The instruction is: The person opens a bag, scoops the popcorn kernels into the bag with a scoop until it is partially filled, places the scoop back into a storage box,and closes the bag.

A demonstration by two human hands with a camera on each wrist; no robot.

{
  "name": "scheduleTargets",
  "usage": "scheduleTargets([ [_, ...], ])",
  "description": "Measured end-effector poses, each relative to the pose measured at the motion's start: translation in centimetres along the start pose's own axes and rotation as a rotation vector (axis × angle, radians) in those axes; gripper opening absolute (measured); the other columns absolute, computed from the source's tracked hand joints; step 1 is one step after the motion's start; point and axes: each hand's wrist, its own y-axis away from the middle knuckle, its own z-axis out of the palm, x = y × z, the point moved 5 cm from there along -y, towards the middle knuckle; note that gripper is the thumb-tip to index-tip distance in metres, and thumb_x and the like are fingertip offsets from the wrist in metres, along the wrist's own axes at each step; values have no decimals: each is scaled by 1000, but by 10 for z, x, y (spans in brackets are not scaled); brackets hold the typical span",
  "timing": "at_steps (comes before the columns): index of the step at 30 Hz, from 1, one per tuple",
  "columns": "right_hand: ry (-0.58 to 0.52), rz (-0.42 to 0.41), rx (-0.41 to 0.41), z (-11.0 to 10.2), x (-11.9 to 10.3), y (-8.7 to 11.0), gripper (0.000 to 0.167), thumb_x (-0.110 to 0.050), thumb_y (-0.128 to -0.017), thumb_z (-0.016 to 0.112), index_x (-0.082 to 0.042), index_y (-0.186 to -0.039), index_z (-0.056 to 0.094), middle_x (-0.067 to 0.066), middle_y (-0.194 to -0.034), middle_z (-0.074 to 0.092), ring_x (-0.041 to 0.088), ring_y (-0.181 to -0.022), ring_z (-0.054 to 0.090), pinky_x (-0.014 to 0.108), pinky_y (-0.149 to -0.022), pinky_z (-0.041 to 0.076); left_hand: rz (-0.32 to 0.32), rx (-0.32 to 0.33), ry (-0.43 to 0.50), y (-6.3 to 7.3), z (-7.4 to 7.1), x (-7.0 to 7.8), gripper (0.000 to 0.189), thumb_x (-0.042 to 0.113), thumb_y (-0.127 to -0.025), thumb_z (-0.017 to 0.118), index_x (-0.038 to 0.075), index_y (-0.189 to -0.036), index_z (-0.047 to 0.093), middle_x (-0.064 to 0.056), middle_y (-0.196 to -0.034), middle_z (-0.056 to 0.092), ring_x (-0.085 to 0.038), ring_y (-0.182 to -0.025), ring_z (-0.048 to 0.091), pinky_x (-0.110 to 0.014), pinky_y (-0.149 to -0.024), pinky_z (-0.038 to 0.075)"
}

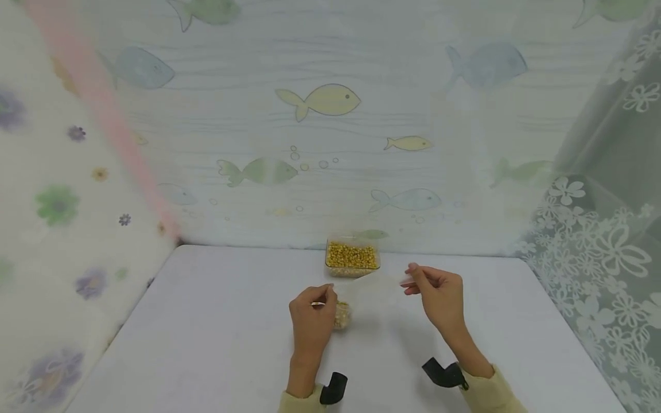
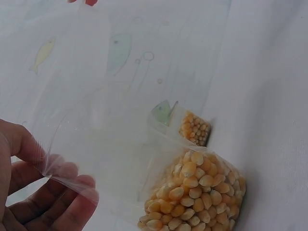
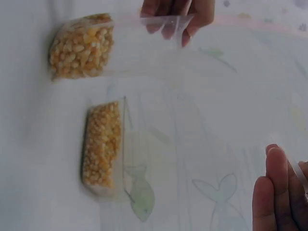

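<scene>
A clear plastic bag (image 2: 115, 159) has yellow corn kernels (image 2: 197, 187) settled in its bottom, which stands on the table. My left hand (image 1: 312, 315) pinches the bag's upper edge, fingers showing through the film in the left wrist view. Across from it, my right hand (image 1: 441, 295) pinches thin see-through film, raised higher over the table. Between the two hands the bag's film spreads wide and faint. Beyond the bag, a clear rectangular container (image 3: 120, 159) holds more corn kernels (image 1: 352, 255).
The container stands near the back edge of the white table (image 1: 222, 321). A curtain with printed fish (image 1: 330, 100) hangs right behind that edge. A flowered cloth (image 1: 57, 258) borders the left, and a lace-patterned curtain (image 1: 609, 275) the right.
</scene>
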Motion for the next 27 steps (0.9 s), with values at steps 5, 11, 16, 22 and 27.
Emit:
scheduleTargets([
  [5, -93, 27, 94, -10, 14, -10, 31, -19, -101, 64, 10, -97, 74, 11, -74, 76, 13, -58, 72, 24, -58, 59, -13, -1, 4, -2, -1, 1, 16, -3, -88, 69, 6, -88, 82, -1, -71, 71, -10, -65, 67, -23, -54, 56],
  [11, -149, 67, 165, -15, 35, -20, 34, -19, -102, 63, 14, -102, 72, 3, -74, 77, 10, -60, 72, 25, -64, 60, -33, -17, 2, -1, -2, 1, 15, -1, -90, 69, 6, -89, 82, 0, -73, 72, -10, -66, 68, -25, -56, 58],
  [16, -140, 51, 187, -11, 41, -33, 31, -12, -102, 62, 18, -104, 70, 13, -76, 76, 7, -59, 72, 22, -62, 59, -46, -20, 3, -1, -2, 2, 14, 0, -90, 69, 6, -89, 82, 0, -73, 71, -10, -67, 67, -27, -55, 58],
  [22, -106, -20, 201, 3, 41, -46, 28, -5, -101, 60, 21, -100, 69, 34, -80, 70, 7, -56, 71, 22, -59, 59, -37, -20, 2, -1, -3, 2, 14, -1, -90, 69, 6, -89, 81, 0, -73, 71, -10, -67, 67, -26, -56, 58],
  [27, -30, -87, 187, 18, 64, -59, 28, -10, -101, 63, 17, -99, 72, 33, -81, 71, 14, -58, 72, 19, -58, 57, -37, -25, 20, -1, -3, 2, 14, -2, -90, 69, 5, -89, 81, -1, -74, 72, -10, -67, 67, -26, -55, 58],
])
